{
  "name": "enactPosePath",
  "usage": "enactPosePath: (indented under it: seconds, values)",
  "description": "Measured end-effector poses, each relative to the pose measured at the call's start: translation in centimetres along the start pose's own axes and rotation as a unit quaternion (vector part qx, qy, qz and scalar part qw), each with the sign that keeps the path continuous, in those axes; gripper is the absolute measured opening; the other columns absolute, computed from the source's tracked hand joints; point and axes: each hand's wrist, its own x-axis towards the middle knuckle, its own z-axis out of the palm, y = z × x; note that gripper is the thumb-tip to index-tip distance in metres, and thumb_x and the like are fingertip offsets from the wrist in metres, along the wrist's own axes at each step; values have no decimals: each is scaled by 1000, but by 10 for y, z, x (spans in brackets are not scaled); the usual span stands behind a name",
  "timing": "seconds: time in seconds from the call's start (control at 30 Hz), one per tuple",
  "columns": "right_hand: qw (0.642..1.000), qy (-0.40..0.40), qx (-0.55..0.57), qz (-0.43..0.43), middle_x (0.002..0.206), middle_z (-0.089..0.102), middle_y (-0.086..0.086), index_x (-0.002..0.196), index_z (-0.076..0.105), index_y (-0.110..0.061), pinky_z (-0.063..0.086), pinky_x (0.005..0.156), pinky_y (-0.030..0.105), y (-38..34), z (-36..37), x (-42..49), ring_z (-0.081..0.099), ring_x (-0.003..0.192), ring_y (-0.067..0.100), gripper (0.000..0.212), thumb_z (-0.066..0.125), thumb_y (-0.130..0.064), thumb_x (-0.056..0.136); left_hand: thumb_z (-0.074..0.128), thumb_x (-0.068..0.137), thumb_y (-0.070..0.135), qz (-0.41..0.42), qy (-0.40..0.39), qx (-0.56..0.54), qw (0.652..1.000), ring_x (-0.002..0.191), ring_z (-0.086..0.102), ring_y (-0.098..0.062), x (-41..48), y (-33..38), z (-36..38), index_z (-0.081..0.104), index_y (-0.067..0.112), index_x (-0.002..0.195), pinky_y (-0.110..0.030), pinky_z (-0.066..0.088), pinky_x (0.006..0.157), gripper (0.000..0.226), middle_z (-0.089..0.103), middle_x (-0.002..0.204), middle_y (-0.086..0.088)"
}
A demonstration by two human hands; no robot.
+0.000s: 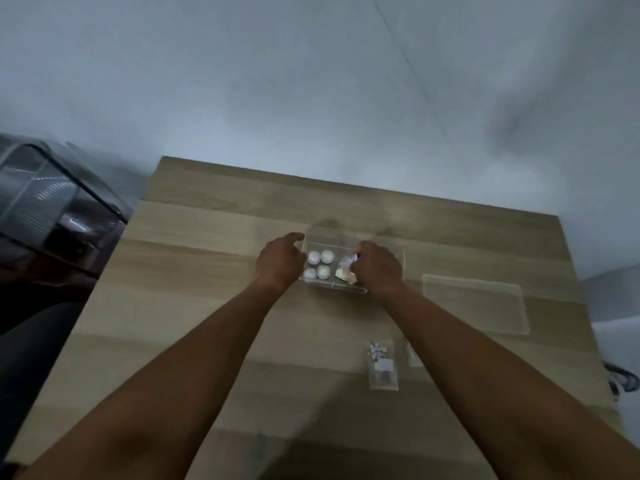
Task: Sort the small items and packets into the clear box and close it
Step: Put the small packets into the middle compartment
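Note:
The clear box (325,239) stands open in the middle of the wooden table. Several small white round items (320,264) sit in its left part. My right hand (377,268) is over the box's right part, fingers closed on a shiny packet (344,270) that lies inside. At the box's left wall is my left hand (280,259), fingers curled against the edge. The flat clear lid (476,303) lies on the table to the right of the box. A clear packet with small coloured bits (382,365) lies nearer to me, and another packet (414,355) is partly hidden by my right forearm.
The wooden table (207,271) ends at a grey wall behind. A large clear plastic bin (45,202) stands off the table's left side. Dark cables (623,379) hang past the right edge.

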Motion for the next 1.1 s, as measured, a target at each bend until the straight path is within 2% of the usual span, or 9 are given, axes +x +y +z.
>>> enactPosePath:
  seconds: [0.27,0.4,0.57,0.63,0.8,0.87,0.97,1.07,1.1]
  values:
    - [998,27,-30,-46,118,67,12,124,53,-22,47,86,36,1,-2,-9,62,109,31,39,49,-15,85,59,83,19,-1,-9,-5,1000,110,63,-26,3,-5,2,59,26,128,-37,50,92,46,72,115,-5]
    - [994,75,67,-42,117,70,6,111,65,-23,47,86,33,10,-10,-20,63,107,27,32,47,-11,88,60,86,21,15,18,-4,1000,105,64,-24,1,-3,1,60,26,125,-35,50,89,40,66,116,-7]
    - [974,139,178,-8,99,75,6,99,72,-13,53,80,27,34,-21,-51,68,90,21,18,59,-11,86,60,86,29,86,75,-42,993,78,61,-13,-20,12,-1,68,31,97,-25,41,68,14,59,89,5]
    - [967,157,200,8,91,75,5,94,73,-12,52,70,18,47,-25,-68,67,79,16,13,63,-14,85,61,86,35,114,45,-43,992,73,59,-9,-33,19,4,69,31,91,-25,41,65,10,64,82,8]
    - [964,120,223,76,72,70,0,78,69,-19,47,64,24,85,-22,-104,65,61,13,7,67,-21,84,64,87,41,165,-55,-11,985,72,65,-10,-69,25,31,73,26,91,-29,53,67,18,74,82,3]
    - [964,111,211,117,72,69,1,77,70,-16,45,66,24,102,-15,-116,66,66,17,7,68,-21,82,64,85,43,167,-108,5,980,76,66,-10,-83,25,47,73,27,90,-31,54,70,20,74,85,5]
    - [960,118,194,166,78,64,-3,84,70,-15,40,69,24,121,-4,-132,63,78,18,10,70,-24,79,68,80,44,154,-149,25,977,82,62,-11,-101,24,73,69,30,91,-27,44,67,17,65,88,8]
    - [956,122,192,186,71,58,-12,72,64,-26,38,58,22,129,2,-142,63,78,20,10,73,-27,75,72,75,44,134,-165,45,976,93,60,-15,-116,26,98,64,32,103,-28,42,72,31,58,101,6]
    - [954,115,194,196,74,61,-8,73,63,-26,39,58,23,132,5,-143,64,81,23,10,72,-29,74,73,73,45,130,-168,51,976,97,59,-16,-119,26,104,62,32,107,-29,44,75,38,57,107,4]
